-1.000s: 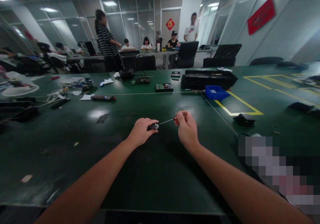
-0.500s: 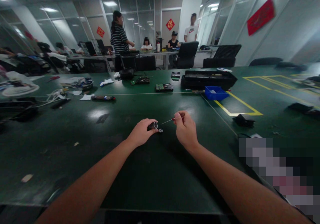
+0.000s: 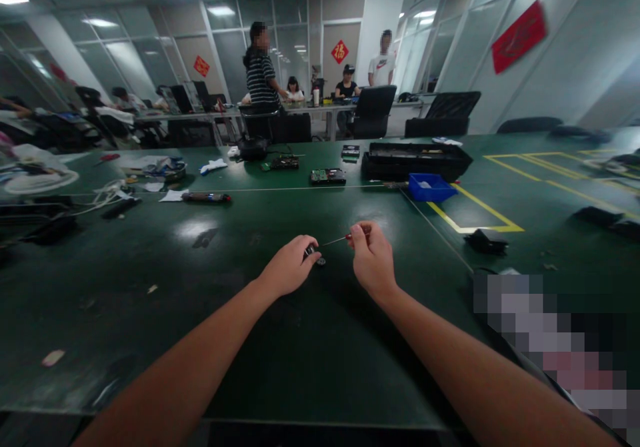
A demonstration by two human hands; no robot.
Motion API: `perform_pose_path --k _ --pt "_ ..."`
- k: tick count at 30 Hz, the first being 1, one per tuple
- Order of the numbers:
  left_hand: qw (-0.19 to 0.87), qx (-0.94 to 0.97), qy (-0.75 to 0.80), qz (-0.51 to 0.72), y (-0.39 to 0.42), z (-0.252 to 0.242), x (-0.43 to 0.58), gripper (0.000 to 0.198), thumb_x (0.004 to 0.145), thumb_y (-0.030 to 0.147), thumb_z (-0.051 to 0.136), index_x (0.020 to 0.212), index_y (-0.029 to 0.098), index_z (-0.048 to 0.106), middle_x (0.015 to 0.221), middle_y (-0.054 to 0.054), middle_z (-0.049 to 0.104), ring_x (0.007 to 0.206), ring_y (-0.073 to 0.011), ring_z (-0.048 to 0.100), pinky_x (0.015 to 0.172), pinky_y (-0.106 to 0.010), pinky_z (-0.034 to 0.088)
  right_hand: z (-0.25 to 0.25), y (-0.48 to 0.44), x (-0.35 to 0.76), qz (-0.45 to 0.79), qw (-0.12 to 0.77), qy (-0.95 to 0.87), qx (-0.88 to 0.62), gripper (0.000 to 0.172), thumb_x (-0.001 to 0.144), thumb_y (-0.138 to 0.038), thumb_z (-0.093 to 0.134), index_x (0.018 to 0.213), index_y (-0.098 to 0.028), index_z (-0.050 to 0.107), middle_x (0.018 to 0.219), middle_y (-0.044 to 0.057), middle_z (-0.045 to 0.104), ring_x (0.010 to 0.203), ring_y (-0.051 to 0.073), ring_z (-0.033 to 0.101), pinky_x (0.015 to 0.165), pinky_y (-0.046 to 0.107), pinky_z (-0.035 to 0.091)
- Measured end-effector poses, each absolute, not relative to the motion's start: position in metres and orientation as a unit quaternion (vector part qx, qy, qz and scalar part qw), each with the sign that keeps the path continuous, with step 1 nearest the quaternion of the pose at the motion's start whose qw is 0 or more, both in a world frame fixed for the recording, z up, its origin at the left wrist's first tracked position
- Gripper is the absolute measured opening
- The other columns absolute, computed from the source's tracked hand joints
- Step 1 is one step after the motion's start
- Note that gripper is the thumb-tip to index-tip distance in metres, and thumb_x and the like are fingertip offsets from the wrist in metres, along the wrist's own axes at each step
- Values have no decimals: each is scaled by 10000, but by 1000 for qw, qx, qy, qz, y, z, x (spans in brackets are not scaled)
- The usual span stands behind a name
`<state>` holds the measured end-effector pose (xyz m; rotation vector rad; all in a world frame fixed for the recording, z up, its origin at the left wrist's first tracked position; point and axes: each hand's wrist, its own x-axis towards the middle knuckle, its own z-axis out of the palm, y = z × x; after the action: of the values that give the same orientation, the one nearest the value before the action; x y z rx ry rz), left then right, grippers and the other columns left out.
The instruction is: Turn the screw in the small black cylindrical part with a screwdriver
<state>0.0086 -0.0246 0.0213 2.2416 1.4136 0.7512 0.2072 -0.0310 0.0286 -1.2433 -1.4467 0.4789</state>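
My left hand (image 3: 290,265) is closed round a dark cylindrical part (image 3: 309,252) with a shiny rim, mostly covered by the fingers. Just below its fingertips a small grey round piece (image 3: 321,262) lies on the green table. My right hand (image 3: 371,257) pinches the red handle of a thin screwdriver (image 3: 349,236). The screwdriver's shaft points left, its tip close to the fingers of my left hand; whether it touches anything I cannot tell.
Beyond my hands are a circuit board (image 3: 327,176), a long black housing (image 3: 416,160) and a blue bin (image 3: 433,187). A dark cylindrical tool (image 3: 206,197) lies left. A small black object (image 3: 487,241) sits right. Several people are across the room.
My left hand's thumb and fingers have come over the cylindrical part, whose open end showed before. My right hand has hardly moved. A person in a striped shirt has shifted right.
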Motion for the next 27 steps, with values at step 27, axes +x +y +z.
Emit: perform_pose_path --k 27 --pt "622 298 483 540 3 51 -77 155 896 305 607 993 185 620 856 -25 609 542 -84 528 386 -151 278 29 -30 210 234 536 -619 -524 261 998 -457 447 963 -237 582 813 38 669 754 206 628 712 349 455"
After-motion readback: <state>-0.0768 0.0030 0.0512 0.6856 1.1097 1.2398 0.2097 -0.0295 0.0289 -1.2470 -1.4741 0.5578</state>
